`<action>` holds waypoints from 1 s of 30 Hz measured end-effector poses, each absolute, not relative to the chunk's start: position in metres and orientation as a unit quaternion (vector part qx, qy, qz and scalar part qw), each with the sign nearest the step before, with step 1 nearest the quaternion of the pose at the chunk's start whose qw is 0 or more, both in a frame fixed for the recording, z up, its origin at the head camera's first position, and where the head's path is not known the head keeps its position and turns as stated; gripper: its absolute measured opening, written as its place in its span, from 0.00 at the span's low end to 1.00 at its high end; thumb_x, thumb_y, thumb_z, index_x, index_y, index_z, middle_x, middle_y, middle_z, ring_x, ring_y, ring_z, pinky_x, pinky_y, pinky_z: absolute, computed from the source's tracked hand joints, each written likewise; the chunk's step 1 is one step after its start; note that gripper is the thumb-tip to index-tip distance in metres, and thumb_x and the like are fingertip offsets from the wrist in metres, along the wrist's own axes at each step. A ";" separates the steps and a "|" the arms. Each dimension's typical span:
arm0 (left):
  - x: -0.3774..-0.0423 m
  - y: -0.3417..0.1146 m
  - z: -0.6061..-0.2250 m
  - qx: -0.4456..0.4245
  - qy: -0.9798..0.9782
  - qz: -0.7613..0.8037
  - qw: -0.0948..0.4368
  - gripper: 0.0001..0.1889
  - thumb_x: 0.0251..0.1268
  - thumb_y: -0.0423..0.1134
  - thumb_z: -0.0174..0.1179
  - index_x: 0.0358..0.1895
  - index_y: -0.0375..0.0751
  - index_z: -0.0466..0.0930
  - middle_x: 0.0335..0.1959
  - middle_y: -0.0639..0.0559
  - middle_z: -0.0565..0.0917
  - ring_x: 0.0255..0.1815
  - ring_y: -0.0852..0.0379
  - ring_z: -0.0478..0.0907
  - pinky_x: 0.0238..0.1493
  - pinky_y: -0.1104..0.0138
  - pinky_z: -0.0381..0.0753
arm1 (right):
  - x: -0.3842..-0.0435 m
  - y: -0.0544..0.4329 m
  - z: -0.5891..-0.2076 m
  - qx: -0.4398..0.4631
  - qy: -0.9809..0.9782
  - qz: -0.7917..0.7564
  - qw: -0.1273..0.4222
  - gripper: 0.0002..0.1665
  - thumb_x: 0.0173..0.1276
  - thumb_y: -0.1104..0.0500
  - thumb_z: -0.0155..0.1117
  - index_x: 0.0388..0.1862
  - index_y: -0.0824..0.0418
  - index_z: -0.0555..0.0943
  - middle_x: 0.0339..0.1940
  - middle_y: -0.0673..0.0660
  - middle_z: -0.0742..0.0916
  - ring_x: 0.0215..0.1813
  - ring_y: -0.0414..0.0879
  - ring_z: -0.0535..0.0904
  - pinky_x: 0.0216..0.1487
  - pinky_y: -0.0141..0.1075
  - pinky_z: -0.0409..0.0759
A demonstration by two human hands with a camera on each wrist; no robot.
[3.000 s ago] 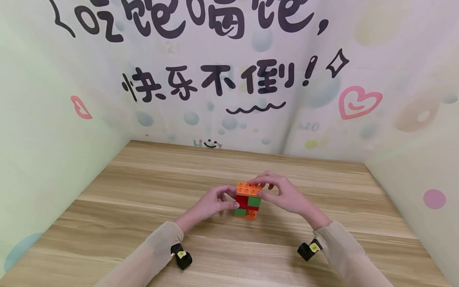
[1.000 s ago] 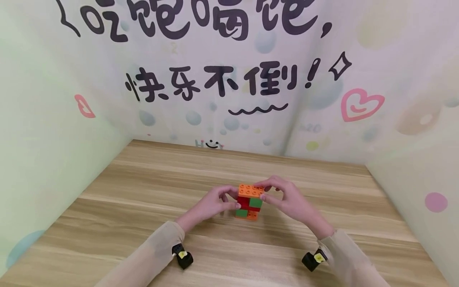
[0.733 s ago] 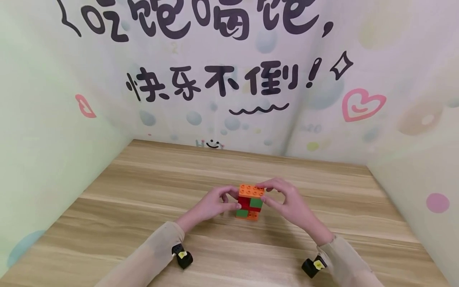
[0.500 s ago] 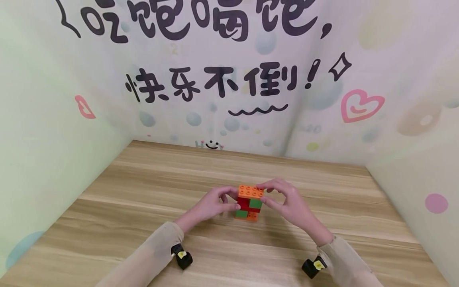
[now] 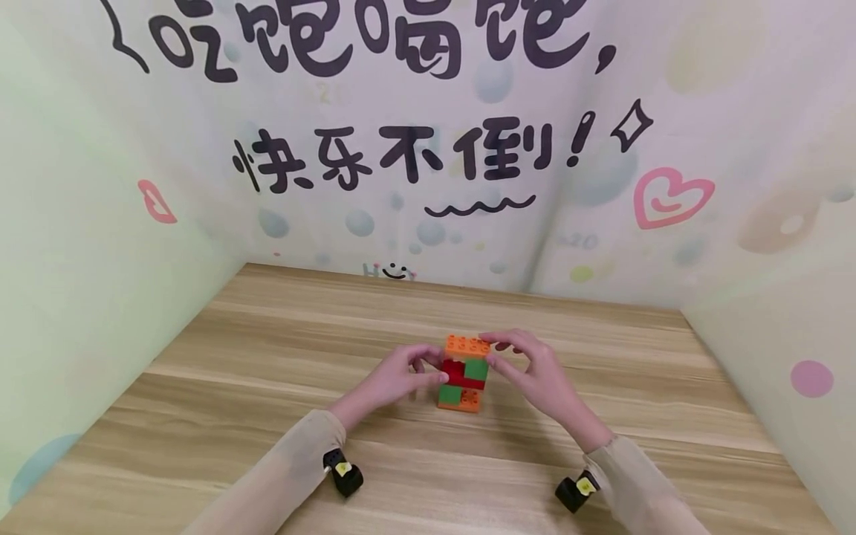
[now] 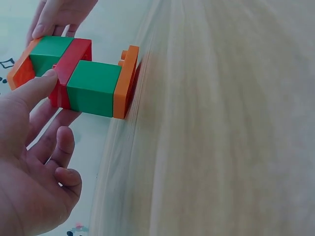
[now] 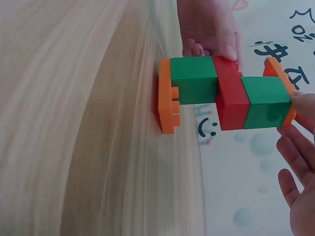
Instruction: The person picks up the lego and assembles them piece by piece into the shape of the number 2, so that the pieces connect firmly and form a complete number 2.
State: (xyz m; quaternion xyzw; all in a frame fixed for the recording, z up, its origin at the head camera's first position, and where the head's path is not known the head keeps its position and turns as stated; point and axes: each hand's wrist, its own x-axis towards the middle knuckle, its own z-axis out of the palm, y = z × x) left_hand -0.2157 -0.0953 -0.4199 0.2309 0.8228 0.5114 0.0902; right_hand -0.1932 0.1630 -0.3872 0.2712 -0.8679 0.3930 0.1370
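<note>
In the head view, a small toy brick stack stands on the table. A flat orange brick (image 5: 470,402) is its base. Above that come a green brick (image 7: 194,81), a red brick (image 7: 231,101), a second green brick (image 7: 263,101) and a flat orange brick (image 5: 467,346) on top. The two green bricks sit at opposite ends of the red one. My left hand (image 5: 401,375) pinches the red brick, thumb in front, fingers behind. My right hand (image 5: 538,368) pinches the right end of the top orange brick between thumb and fingers.
The wood-grain table (image 5: 301,312) extends around the stack. A printed white cloth wall (image 5: 374,238) rises behind the table's far edge, with pale walls at both sides. Black wrist cameras (image 5: 344,474) hang from both sleeves.
Over the last half second, the stack's upper part has moved up in the head view, its base staying put. More of the red brick's studs show. Both hands keep their holds.
</note>
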 end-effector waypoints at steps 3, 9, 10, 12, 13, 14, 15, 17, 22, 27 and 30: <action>-0.218 -0.094 -0.420 0.228 0.821 0.515 0.089 0.17 0.63 0.43 0.67 0.55 0.46 0.82 0.48 0.48 0.85 0.30 0.57 0.73 0.23 0.70 0.73 | -0.197 0.163 -0.392 0.268 -0.867 0.396 0.141 0.23 0.66 0.57 0.69 0.61 0.49 0.80 0.57 0.48 0.86 0.54 0.44 0.79 0.57 0.50 0.78; -0.223 -0.089 -0.419 0.215 0.821 0.521 0.089 0.16 0.65 0.43 0.66 0.55 0.46 0.82 0.48 0.48 0.85 0.31 0.56 0.74 0.23 0.70 0.73 | -0.201 0.163 -0.401 0.273 -0.870 0.382 0.153 0.33 0.60 0.61 0.74 0.65 0.51 0.77 0.60 0.51 0.84 0.56 0.47 0.79 0.57 0.47 0.78; -0.225 -0.089 -0.420 0.215 0.822 0.520 0.088 0.16 0.65 0.42 0.65 0.55 0.46 0.82 0.48 0.47 0.86 0.31 0.56 0.74 0.24 0.71 0.73 | -0.202 0.163 -0.402 0.276 -0.870 0.377 0.157 0.34 0.60 0.62 0.74 0.66 0.52 0.76 0.61 0.52 0.83 0.56 0.48 0.79 0.56 0.48 0.78; -0.227 -0.088 -0.421 0.215 0.823 0.519 0.084 0.16 0.65 0.42 0.65 0.54 0.45 0.82 0.48 0.46 0.86 0.32 0.56 0.75 0.26 0.71 0.73 | -0.204 0.163 -0.405 0.278 -0.871 0.372 0.162 0.37 0.58 0.63 0.75 0.67 0.54 0.75 0.62 0.54 0.83 0.56 0.50 0.79 0.55 0.50 0.78; -0.228 -0.088 -0.421 0.216 0.822 0.520 0.083 0.16 0.65 0.42 0.65 0.54 0.44 0.82 0.48 0.46 0.86 0.33 0.55 0.76 0.26 0.71 0.73 | -0.205 0.163 -0.407 0.278 -0.871 0.371 0.161 0.39 0.57 0.63 0.76 0.68 0.54 0.74 0.62 0.54 0.82 0.56 0.51 0.79 0.55 0.51 0.78; -0.229 -0.088 -0.422 0.216 0.822 0.520 0.081 0.16 0.65 0.42 0.65 0.54 0.44 0.82 0.48 0.45 0.86 0.33 0.55 0.76 0.27 0.71 0.73 | -0.206 0.163 -0.408 0.279 -0.872 0.369 0.160 0.40 0.56 0.63 0.76 0.69 0.54 0.73 0.63 0.54 0.82 0.57 0.51 0.78 0.55 0.51 0.78; -0.229 -0.088 -0.423 0.215 0.822 0.522 0.080 0.16 0.65 0.42 0.65 0.54 0.43 0.82 0.48 0.45 0.86 0.33 0.55 0.76 0.27 0.71 0.73 | -0.207 0.164 -0.410 0.280 -0.873 0.367 0.160 0.42 0.56 0.63 0.77 0.70 0.54 0.72 0.63 0.54 0.81 0.57 0.51 0.78 0.55 0.51 0.78; -0.230 -0.087 -0.423 0.209 0.822 0.524 0.080 0.16 0.65 0.42 0.65 0.54 0.44 0.82 0.48 0.45 0.86 0.34 0.54 0.77 0.28 0.71 0.74 | -0.210 0.164 -0.412 0.281 -0.875 0.363 0.156 0.45 0.55 0.62 0.78 0.72 0.52 0.70 0.65 0.54 0.80 0.58 0.52 0.78 0.55 0.52 0.77; -0.232 -0.087 -0.425 0.199 0.823 0.527 0.080 0.16 0.65 0.42 0.66 0.54 0.45 0.82 0.49 0.47 0.87 0.35 0.55 0.77 0.31 0.71 0.74 | -0.215 0.165 -0.417 0.286 -0.878 0.358 0.142 0.51 0.53 0.60 0.80 0.75 0.49 0.66 0.68 0.53 0.78 0.60 0.55 0.77 0.59 0.54 0.74; -0.233 -0.086 -0.427 0.194 0.822 0.530 0.073 0.17 0.63 0.41 0.67 0.55 0.45 0.81 0.48 0.47 0.87 0.38 0.54 0.79 0.34 0.70 0.76 | -0.222 0.167 -0.421 0.291 -0.876 0.361 0.133 0.51 0.52 0.60 0.80 0.74 0.49 0.66 0.68 0.53 0.78 0.61 0.57 0.76 0.60 0.55 0.73; -0.233 -0.085 -0.429 0.196 0.819 0.536 0.065 0.18 0.62 0.39 0.68 0.55 0.44 0.81 0.49 0.47 0.87 0.46 0.51 0.82 0.41 0.70 0.76 | -0.226 0.168 -0.422 0.288 -0.873 0.374 0.122 0.49 0.53 0.60 0.80 0.73 0.49 0.67 0.68 0.52 0.78 0.61 0.55 0.76 0.59 0.57 0.74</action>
